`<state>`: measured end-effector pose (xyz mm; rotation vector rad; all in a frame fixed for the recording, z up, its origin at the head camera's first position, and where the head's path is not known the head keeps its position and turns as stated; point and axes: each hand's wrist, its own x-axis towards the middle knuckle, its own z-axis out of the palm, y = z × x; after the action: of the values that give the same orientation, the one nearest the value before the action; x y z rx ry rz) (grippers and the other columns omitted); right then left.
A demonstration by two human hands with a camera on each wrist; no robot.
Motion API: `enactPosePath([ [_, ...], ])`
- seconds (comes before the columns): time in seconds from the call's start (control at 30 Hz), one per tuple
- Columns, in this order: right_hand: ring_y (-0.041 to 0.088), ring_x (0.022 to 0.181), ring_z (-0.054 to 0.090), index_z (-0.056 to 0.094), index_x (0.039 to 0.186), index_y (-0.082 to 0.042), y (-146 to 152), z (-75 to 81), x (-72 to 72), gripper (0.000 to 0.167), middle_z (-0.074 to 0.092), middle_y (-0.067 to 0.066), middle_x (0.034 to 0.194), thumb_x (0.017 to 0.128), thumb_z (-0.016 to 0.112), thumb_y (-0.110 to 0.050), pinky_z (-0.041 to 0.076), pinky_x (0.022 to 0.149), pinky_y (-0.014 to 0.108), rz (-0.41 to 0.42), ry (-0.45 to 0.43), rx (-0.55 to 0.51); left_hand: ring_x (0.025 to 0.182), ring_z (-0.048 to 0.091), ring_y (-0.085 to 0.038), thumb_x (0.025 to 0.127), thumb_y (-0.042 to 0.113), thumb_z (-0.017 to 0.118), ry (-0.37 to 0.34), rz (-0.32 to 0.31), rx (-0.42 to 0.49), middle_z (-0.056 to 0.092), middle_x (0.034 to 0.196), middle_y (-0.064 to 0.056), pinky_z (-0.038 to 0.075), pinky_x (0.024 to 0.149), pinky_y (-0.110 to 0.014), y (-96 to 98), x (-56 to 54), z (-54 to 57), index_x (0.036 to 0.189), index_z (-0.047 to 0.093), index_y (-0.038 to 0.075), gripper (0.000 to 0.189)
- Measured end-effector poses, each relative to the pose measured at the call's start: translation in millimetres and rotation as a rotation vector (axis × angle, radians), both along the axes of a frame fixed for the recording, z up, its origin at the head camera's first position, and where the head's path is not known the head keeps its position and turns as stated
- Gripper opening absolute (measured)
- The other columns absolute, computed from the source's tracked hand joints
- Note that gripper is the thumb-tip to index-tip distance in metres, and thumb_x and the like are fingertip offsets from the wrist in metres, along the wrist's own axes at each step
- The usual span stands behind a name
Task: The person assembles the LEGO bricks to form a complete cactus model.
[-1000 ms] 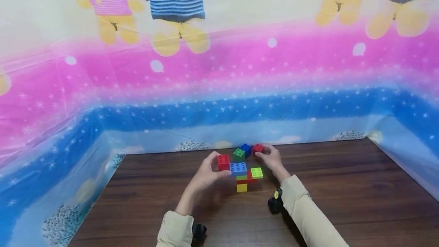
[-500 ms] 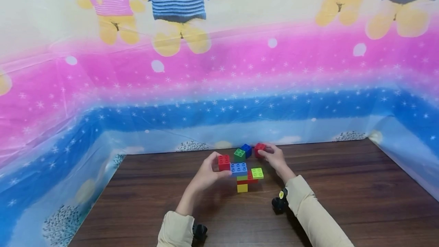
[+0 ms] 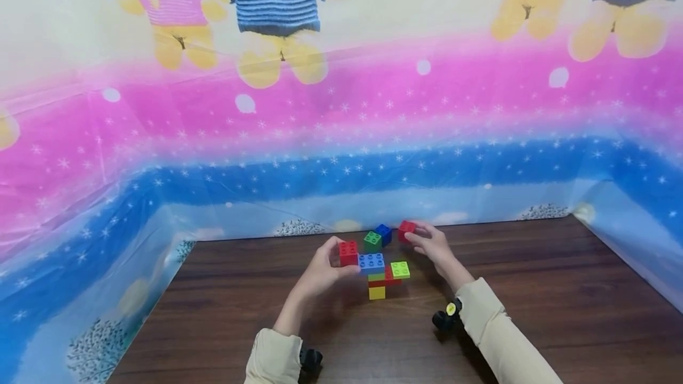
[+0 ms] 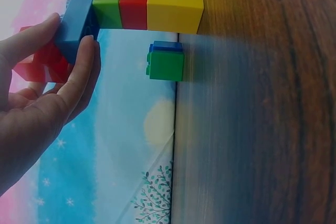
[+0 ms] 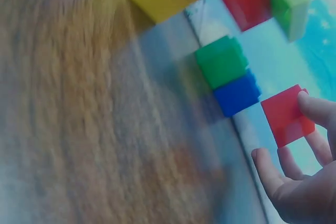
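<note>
My left hand [image 3: 322, 266] grips a red brick [image 3: 348, 252] at the left end of a blue brick [image 3: 370, 263]. In the left wrist view, thumb and fingertips also touch that blue brick [image 4: 79, 17]. Below it come a green brick [image 4: 109, 2], a red brick [image 4: 134, 3] and a yellow brick [image 4: 175, 4] on the table. A lime brick [image 3: 400, 269] tops the red brick's right end. Behind and to the right, my right hand [image 3: 433, 246] pinches another red brick [image 5: 287, 116] between thumb and fingers, raised off the table.
A green brick [image 3: 372, 241] and a dark blue brick [image 3: 383, 233] lie side by side behind the stack, near the back edge of the wooden table [image 3: 224, 313]. A printed cloth [image 3: 341, 176] hangs behind the table.
My right hand has moved slightly right and up with its red brick, away from the dark blue brick. The left hand and the stack stay nearly still.
</note>
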<state>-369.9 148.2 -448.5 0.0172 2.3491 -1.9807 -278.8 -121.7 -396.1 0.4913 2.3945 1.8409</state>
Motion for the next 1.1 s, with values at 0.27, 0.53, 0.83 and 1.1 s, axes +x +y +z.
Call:
enactPosePath([
  [0.27, 0.037, 0.135, 0.047, 0.036, 0.149, -0.01, 3, 13.9, 12.5, 0.062, 0.035, 0.021, 0.153, 0.095, 0.062, -0.023, 0.042, 0.11, 0.044, 0.076, -0.009, -0.102, 0.104, 0.066, -0.023, 0.087, 0.005, 0.071, 0.01, -0.002, 0.006, 0.064, 0.113, -0.018, 0.057, 0.091, -0.037, 0.9, -1.2, -0.3, 0.112, 0.051, 0.003, 0.032],
  [0.53, 0.021, 0.123, 0.056, 0.033, 0.15, -0.007, 5, 20.7, 20.5, 0.061, 0.032, 0.022, 0.152, 0.096, 0.06, -0.017, 0.043, 0.11, 0.041, 0.186, -0.002, -0.172, 0.105, 0.065, -0.026, 0.087, 0.004, 0.07, 0.042, -0.001, 0.01, 0.062, 0.114, -0.02, 0.057, 0.089, -0.036, -0.4, -1.4, -0.7, 0.114, 0.051, 0.001, 0.033],
  [0.83, 0.015, 0.119, 0.058, 0.033, 0.15, -0.008, 6, 18.0, 27.6, 0.063, 0.037, 0.019, 0.148, 0.096, 0.061, -0.022, 0.043, 0.11, 0.043, 0.313, 0.011, -0.194, 0.107, 0.064, -0.027, 0.086, 0.002, 0.069, 0.01, 0.109, 0.055, 0.06, 0.115, -0.017, 0.058, 0.089, -0.04, -4.5, -3.8, -1.6, 0.115, 0.052, 0.004, 0.033],
  [1.1, 0.015, 0.119, 0.059, 0.034, 0.15, -0.01, 4, 17.2, 33.2, 0.061, 0.041, 0.016, 0.144, 0.096, 0.06, -0.021, 0.049, 0.105, 0.034, 0.377, 0.01, -0.239, 0.107, 0.063, -0.026, 0.087, 0.002, 0.069, 0.013, 0.141, 0.058, 0.062, 0.116, -0.016, 0.058, 0.088, -0.04, -7.0, -4.8, -1.7, 0.119, 0.053, 0.004, 0.036],
])
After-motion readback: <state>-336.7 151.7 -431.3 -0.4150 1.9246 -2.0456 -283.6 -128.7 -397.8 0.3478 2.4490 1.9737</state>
